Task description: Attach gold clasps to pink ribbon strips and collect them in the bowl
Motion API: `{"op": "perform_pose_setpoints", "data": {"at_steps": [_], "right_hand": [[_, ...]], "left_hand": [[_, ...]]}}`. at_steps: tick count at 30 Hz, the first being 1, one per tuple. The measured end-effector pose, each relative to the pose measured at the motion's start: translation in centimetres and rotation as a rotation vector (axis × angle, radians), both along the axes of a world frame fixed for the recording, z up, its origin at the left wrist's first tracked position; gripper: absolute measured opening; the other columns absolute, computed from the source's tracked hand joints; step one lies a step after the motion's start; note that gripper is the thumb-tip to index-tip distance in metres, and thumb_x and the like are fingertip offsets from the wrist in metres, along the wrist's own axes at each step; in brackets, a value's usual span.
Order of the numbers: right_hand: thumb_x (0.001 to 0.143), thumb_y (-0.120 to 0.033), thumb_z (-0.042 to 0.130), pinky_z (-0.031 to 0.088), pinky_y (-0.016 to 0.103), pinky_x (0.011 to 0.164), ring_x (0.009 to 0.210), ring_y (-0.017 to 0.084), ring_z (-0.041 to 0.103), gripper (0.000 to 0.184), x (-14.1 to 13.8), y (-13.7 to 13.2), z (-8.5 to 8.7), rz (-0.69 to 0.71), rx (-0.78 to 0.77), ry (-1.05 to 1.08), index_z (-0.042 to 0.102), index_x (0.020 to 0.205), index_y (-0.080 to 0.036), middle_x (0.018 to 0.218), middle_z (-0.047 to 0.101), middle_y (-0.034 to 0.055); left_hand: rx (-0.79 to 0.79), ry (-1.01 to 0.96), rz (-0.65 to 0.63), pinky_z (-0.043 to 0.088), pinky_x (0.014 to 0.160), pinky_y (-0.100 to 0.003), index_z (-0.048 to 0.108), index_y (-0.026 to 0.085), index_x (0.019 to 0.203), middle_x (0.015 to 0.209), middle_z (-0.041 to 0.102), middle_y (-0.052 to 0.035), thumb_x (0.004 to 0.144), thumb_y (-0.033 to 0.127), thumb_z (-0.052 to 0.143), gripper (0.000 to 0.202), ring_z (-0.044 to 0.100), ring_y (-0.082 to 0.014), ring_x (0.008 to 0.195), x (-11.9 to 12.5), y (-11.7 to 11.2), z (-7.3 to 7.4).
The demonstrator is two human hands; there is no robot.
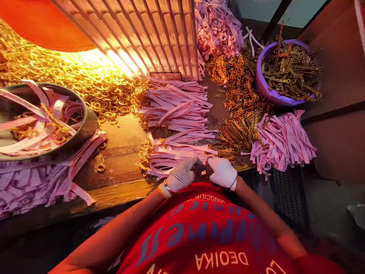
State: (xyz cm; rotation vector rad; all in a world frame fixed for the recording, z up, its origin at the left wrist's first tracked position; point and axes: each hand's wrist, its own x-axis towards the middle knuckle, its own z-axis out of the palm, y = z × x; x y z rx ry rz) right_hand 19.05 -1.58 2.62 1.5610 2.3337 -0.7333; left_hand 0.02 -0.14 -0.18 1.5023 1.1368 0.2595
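My left hand (184,174), in a dotted white glove with dark fingertips, is closed in a pinch near the table's front edge. My right hand (222,172), in a plain white glove, is closed close beside it, fingertips almost meeting. What they pinch, if anything, is too small and hidden to make out. Just beyond the hands lies a row of pink straps (176,155) with gold rings at their left ends. A larger bundle of pink straps (179,104) lies behind it. To the right are brass-coloured metal links (238,133) in a heap.
Loose gold rings (111,89) spread at the left under a bright light beside a ribbed panel (159,38). A round metal bowl (85,114) holds straps and rings. A purple basin (261,82) full of links and a pink strap pile (285,140) stand right. More straps (218,23) lie behind.
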Motion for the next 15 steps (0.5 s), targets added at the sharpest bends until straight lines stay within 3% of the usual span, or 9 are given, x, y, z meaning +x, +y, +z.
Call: {"op": "perform_pose_setpoints", "data": {"at_steps": [3, 9, 13, 15], "right_hand": [[0.086, -0.023, 0.053, 0.048, 0.031, 0.081, 0.097, 0.025, 0.067, 0.029, 0.0, 0.1, 0.1, 0.034, -0.006, 0.036, 0.059, 0.113, -0.014, 0.112, 0.069, 0.0138], [0.095, -0.036, 0.050, 0.048, 0.031, 0.074, 0.085, 0.025, 0.070, 0.028, 0.1, 0.0, -0.1, -0.006, -0.118, 0.058, 0.065, 0.106, -0.016, 0.097, 0.075, 0.0121], [0.103, -0.041, 0.040, 0.047, 0.028, 0.073, 0.078, 0.020, 0.067, 0.037, 1.0, -1.2, -2.3, -0.306, -0.197, 0.297, 0.067, 0.093, -0.017, 0.086, 0.074, 0.0085], [0.102, -0.041, 0.042, 0.049, 0.028, 0.075, 0.078, 0.020, 0.066, 0.036, 1.7, -1.8, -3.7, -0.484, -0.138, 0.444, 0.066, 0.092, -0.016, 0.085, 0.074, 0.0081]], "left_hand": [[-0.014, -0.046, -0.002, 0.043, 0.063, -0.027, 0.058, 0.018, 0.078, 0.075, 0.065, -0.0030, 0.082, 0.031, 0.056, 0.014, 0.053, -0.0151, 0.067, 0.1, -0.3, -0.7], [-0.430, -0.234, 0.188, 0.029, 0.046, -0.022, 0.050, 0.019, 0.072, 0.058, 0.047, 0.0041, 0.081, 0.049, 0.060, 0.033, 0.038, -0.0088, 0.048, 0.9, -0.5, -2.6], [-0.554, -0.235, 0.194, 0.027, 0.043, -0.023, 0.050, 0.019, 0.071, 0.053, 0.044, 0.0042, 0.083, 0.054, 0.056, 0.037, 0.035, -0.0088, 0.042, 2.2, 0.8, -3.2], [-0.478, -0.183, 0.178, 0.029, 0.045, -0.024, 0.053, 0.019, 0.072, 0.055, 0.047, 0.0024, 0.085, 0.051, 0.056, 0.035, 0.038, -0.0104, 0.044, 2.9, 2.7, -3.6]]}}
